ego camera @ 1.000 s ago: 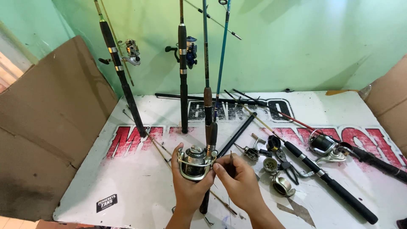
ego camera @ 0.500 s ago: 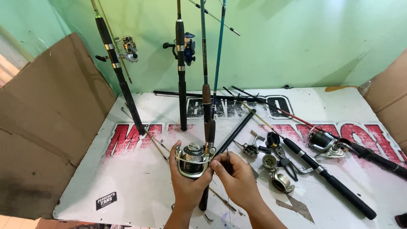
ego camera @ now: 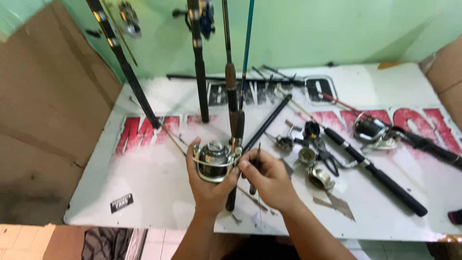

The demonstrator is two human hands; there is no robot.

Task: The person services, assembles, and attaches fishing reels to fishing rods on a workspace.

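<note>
while the left hand (ego camera: pixel 209 185) cups the silver spinning reel (ego camera: pixel 213 160) steady just above the white board (ego camera: pixel 144 192), the right hand (ego camera: pixel 269 180) pinches a thin dark tool (ego camera: pixel 258 156) beside it, fingers closed for fine control.

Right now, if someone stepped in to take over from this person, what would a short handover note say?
Left hand: cups a silver spinning reel, lifted off the table.
Right hand: fingers pinch a thin dark tool, its end at the reel's side.
The reel sits at the foot of a dark rod.
Loose reel parts lie right of the hands, another reel farther right.
Done: reel in hand, tool at it.
Left: cannot tell how far the work has got.
</note>
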